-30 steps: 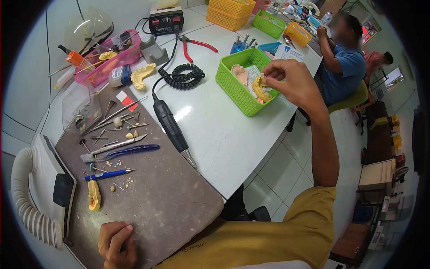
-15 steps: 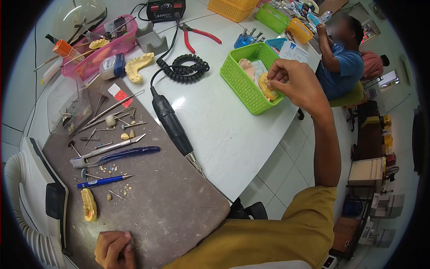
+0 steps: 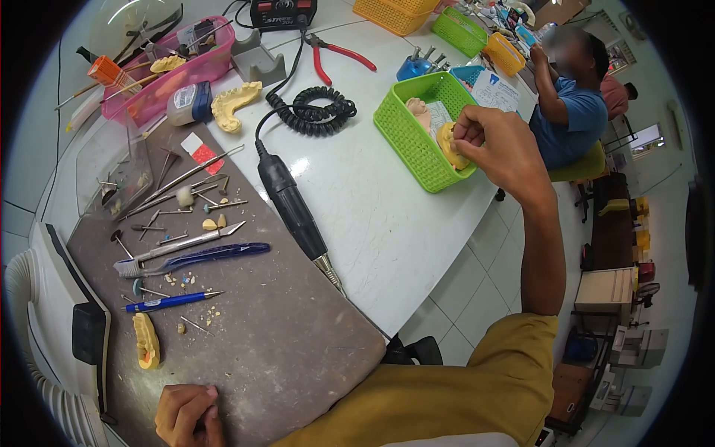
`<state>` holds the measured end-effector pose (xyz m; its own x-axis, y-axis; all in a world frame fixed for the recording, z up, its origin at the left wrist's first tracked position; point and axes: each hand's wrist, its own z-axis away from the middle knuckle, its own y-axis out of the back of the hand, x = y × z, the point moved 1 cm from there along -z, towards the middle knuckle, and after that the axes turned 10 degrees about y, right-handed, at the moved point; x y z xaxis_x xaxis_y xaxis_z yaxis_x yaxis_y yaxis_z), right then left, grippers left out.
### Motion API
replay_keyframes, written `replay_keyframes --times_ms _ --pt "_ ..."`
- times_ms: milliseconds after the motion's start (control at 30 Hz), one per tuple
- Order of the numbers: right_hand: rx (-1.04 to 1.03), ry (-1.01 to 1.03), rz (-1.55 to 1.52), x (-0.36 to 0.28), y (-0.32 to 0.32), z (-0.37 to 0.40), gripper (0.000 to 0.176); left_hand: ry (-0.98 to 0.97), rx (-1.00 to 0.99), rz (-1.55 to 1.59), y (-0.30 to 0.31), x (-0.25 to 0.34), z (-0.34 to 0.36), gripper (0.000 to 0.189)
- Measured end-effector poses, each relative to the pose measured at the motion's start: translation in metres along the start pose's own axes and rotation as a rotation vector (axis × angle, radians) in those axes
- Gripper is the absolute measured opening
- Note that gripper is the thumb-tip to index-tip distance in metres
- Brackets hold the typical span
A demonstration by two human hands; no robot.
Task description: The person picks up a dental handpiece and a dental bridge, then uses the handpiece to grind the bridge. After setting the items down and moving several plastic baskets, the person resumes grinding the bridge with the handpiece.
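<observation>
My right hand [image 3: 497, 153] reaches over a green plastic basket [image 3: 413, 153], thumb and fingertips pinched together. These fingertips are at a yellow dental cast [image 3: 448, 144] inside the basket; whatever small thing they may hold is hidden. Beside that cast lie a pinkish cast [image 3: 418, 113] and a printed paper [image 3: 437, 113]. My left hand [image 3: 190, 417] rests loosely curled on the brown mat [image 3: 275, 335], with nothing showing in its fingers. Above it on the mat lies another yellow dental cast [image 3: 147, 341].
A blue mechanical pencil [image 3: 171, 302], a toothbrush [image 3: 201, 258], a knife [image 3: 194, 242] and several burs lie on the mat. A black handpiece [image 3: 290, 208] with coiled cord crosses the white table. Red-handled pliers [image 3: 339, 56] lie behind. A person in blue [image 3: 573, 108] sits beyond.
The view has shifted slightly, moving the table things a little rightward. My right hand has dipped slightly at the yellow cast in the basket. My left hand stays put.
</observation>
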<state>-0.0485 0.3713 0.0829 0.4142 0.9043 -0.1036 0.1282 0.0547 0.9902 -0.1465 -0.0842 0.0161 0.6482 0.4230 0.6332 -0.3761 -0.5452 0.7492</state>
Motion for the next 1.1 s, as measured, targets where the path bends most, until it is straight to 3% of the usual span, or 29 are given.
replay_keyframes --times_ms 1100 --pt "-0.092 -0.043 0.097 -0.0085 0.0034 -0.004 0.013 0.027 -0.02 0.019 0.0019 0.0005 0.0 0.015"
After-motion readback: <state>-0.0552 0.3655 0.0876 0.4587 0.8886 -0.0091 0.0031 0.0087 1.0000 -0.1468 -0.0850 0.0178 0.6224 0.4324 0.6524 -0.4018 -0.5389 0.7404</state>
